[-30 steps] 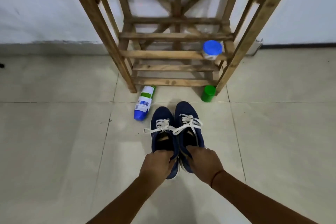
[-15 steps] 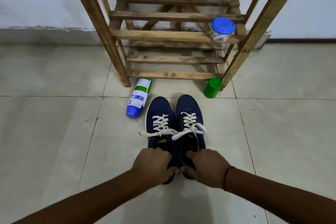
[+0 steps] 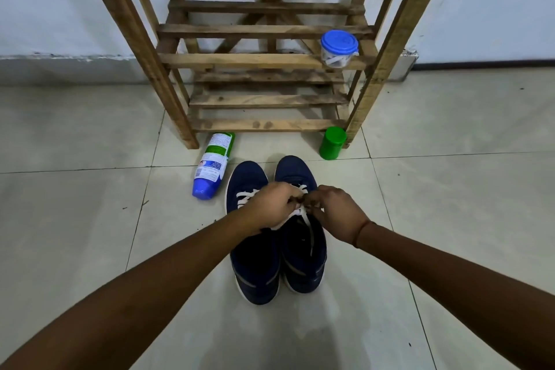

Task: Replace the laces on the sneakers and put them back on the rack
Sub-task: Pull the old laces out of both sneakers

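Half a second ago both hands sat at the heels of the sneakers (image 3: 255, 273); now they have come forward and meet over the lacing, above the tongue of the shoe on the right of the pair. The left hand (image 3: 271, 204) has its fingers curled and pinches the white laces (image 3: 244, 196), with a bit of white showing under its palm. The right hand (image 3: 338, 213) faces it, fingers curled in and gripping the same knot area, the two sets of fingertips almost touching. The loose ends that earlier lay spread sideways across both shoes are now gathered under the hands, and one strand hangs down into the opening of the right-side shoe.

The sneakers stand side by side on the tiled floor (image 3: 90, 234), toes towards the wooden rack (image 3: 264, 60), just in front of it and not on it, as before. The bottle (image 3: 213, 165) lying by the rack's left leg, the green container (image 3: 332, 143) by its right leg, and the blue-lidded tub (image 3: 339, 48) on a rack slat have all kept their places
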